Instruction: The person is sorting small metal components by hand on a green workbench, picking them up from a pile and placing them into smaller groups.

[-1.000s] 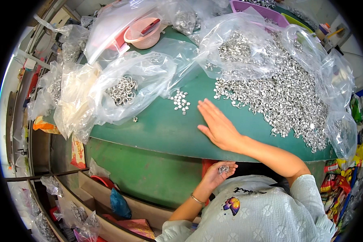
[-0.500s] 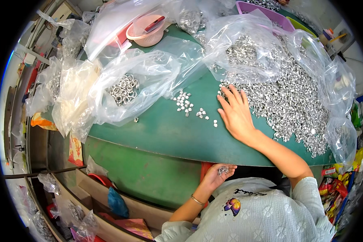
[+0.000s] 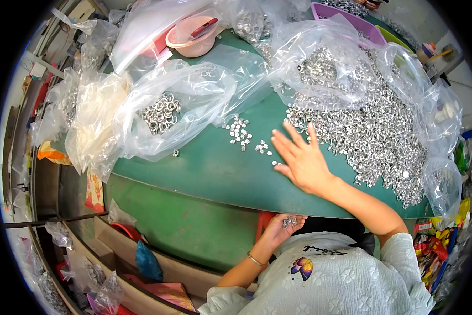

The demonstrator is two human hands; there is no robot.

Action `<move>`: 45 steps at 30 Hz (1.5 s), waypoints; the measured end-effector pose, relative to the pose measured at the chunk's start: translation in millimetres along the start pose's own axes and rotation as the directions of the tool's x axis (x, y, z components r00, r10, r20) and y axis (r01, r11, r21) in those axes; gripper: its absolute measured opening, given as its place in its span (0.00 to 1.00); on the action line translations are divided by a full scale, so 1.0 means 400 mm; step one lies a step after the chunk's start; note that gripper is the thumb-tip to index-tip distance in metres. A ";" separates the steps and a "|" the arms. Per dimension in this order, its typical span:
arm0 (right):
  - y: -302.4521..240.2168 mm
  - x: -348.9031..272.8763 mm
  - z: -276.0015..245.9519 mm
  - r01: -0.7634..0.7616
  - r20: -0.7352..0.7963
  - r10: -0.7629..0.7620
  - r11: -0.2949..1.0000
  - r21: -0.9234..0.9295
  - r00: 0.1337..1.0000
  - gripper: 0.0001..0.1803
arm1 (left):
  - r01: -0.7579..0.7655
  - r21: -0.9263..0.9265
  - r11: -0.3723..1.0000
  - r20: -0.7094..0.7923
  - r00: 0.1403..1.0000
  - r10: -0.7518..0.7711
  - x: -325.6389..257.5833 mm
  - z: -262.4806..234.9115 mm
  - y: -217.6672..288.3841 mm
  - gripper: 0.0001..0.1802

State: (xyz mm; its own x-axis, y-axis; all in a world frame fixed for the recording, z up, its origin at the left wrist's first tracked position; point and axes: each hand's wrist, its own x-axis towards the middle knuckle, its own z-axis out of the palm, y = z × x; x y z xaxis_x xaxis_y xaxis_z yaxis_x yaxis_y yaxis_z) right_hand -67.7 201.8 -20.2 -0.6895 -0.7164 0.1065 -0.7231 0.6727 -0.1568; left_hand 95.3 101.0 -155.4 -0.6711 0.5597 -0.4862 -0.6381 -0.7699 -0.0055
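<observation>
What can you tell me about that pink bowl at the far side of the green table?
The pink bowl is a round, shallow dish that looks like plastic, pale salmon-pink. It sits upright at the far left edge of the green table, partly tucked among clear plastic bags. A red, stick-like object lies slanted across its rim; what it is cannot be told. Neither hand touches the bowl; the right hand rests flat on the table well nearer the person.

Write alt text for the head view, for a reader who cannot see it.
A person's right hand lies flat, fingers spread, on a green table beside a big heap of small silver metal pieces, while the left hand cups a few below the table's edge. Clear plastic bags and a pink bowl lie around.
</observation>
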 end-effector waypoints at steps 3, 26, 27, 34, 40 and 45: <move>-0.014 0.011 0.002 0.085 0.007 -0.086 0.989 0.120 0.996 0.35 | -0.010 0.019 1.000 0.005 1.000 0.010 0.001 0.007 -0.001 0.17; 0.008 0.169 0.039 0.139 -0.093 -0.105 0.815 0.563 0.990 0.28 | -0.032 -0.002 0.999 -0.009 0.999 0.032 0.005 -0.016 -0.010 0.16; 0.009 0.149 0.029 0.137 -0.060 -0.126 0.790 0.598 0.990 0.27 | -0.041 -0.015 0.999 -0.023 0.999 0.041 0.003 -0.020 -0.014 0.16; 0.097 0.140 0.038 -0.088 -0.229 0.071 0.994 -0.065 0.971 0.25 | -0.036 -0.002 0.999 0.009 0.999 0.036 0.006 -0.018 -0.021 0.16; 0.176 0.018 -0.012 -0.067 -0.250 -0.011 0.951 -0.303 0.968 0.16 | -0.039 -0.040 0.998 -0.009 0.999 0.039 0.007 -0.021 -0.023 0.16; 0.213 -0.046 -0.062 -0.132 -0.353 0.037 0.959 -0.249 0.935 0.12 | -0.048 -0.035 0.998 -0.018 0.999 0.048 0.009 -0.028 -0.025 0.16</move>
State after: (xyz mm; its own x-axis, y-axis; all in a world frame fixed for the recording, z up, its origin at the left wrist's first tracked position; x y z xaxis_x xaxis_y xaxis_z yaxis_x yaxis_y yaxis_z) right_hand -117.6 276.8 -10.9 -0.6854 -0.5796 0.4408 -0.6130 0.7860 0.0803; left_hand 103.4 107.2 -166.7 -0.6940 0.5166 -0.5014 -0.5911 -0.8065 -0.0127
